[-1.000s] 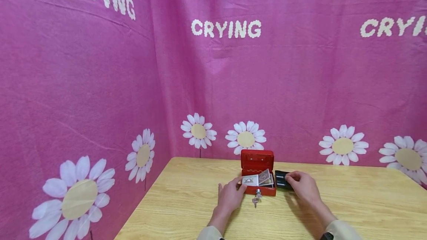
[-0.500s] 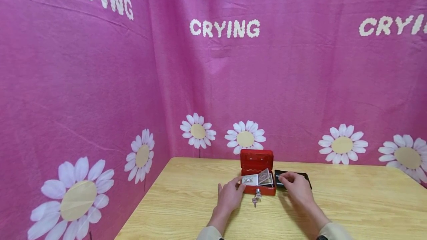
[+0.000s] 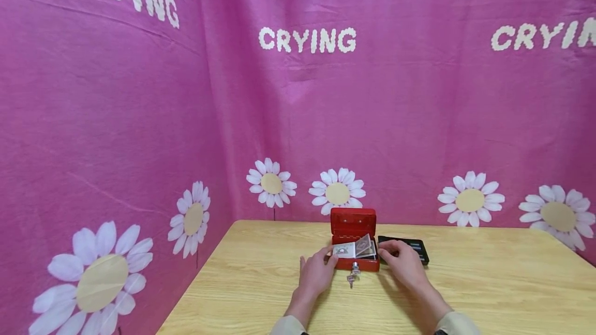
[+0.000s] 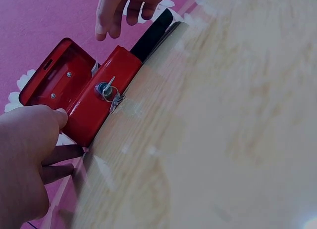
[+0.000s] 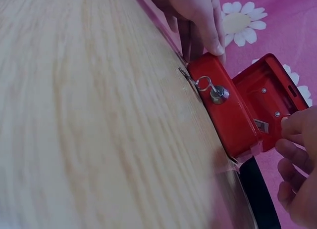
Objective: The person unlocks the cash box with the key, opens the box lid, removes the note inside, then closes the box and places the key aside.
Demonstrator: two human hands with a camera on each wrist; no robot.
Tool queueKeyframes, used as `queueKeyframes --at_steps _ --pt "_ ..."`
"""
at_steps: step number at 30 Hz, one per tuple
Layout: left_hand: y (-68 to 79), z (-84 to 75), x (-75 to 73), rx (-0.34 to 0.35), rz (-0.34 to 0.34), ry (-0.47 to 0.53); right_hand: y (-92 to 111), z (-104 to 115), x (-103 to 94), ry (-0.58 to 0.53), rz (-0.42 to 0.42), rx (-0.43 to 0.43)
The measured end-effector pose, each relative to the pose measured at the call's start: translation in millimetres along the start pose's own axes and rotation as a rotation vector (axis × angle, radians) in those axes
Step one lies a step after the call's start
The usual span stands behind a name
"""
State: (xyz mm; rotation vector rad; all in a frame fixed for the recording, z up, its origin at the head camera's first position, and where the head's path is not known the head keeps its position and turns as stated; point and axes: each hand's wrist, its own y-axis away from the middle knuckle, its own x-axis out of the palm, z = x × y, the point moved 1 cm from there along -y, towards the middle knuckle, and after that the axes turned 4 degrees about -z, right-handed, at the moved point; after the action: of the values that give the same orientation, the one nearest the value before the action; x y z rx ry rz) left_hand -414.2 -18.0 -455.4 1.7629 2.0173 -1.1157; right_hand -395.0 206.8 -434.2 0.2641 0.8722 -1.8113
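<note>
A red cash box [image 3: 365,264] stands on the table with its lid [image 3: 353,221] raised. Banknotes [image 3: 344,250] lie inside, some tilted up at the right. Keys on a ring [image 4: 115,96] hang from the front lock. My left hand [image 3: 317,273] grips the box's left side, thumb near the front corner. My right hand [image 3: 406,265] hovers by the box's right edge, thumb and forefinger close together, the other fingers loosely curled [image 5: 292,160]. Whether something small lies between its fingertips is hidden. Beneath and behind it, a black tray [image 3: 421,248] with compartments sits beside the box.
The wooden table [image 3: 261,273] reaches back to a pink curtain [image 3: 396,118] printed with daisies and lettering. Another pink curtain side [image 3: 116,118] runs along the left.
My right hand has moved left from over the black tray to the box's right edge, uncovering more of the tray. The left hand has stayed on the box.
</note>
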Motion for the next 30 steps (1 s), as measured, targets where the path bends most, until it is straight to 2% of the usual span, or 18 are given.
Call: queueKeyframes --at_steps 6,12,18,25,30 --pt "2.9 1.6 -1.8 -0.007 0.011 0.021 3.4 1.6 4.5 0.009 0.003 0.003" --pt "-0.3 2.2 -0.6 -0.015 0.003 0.023 2.6 3.6 7.0 0.01 0.0 -0.006" --pt "-1.4 1.1 1.9 0.0 0.013 0.012 -2.0 1.7 11.8 0.025 -0.037 0.013" --pt "-1.1 1.6 0.1 -0.018 0.006 0.015 -9.3 2.1 21.1 0.04 -0.049 0.016" --pt "-1.9 1.9 1.3 -0.014 0.002 0.013 -11.6 3.7 20.6 0.046 -0.04 0.035"
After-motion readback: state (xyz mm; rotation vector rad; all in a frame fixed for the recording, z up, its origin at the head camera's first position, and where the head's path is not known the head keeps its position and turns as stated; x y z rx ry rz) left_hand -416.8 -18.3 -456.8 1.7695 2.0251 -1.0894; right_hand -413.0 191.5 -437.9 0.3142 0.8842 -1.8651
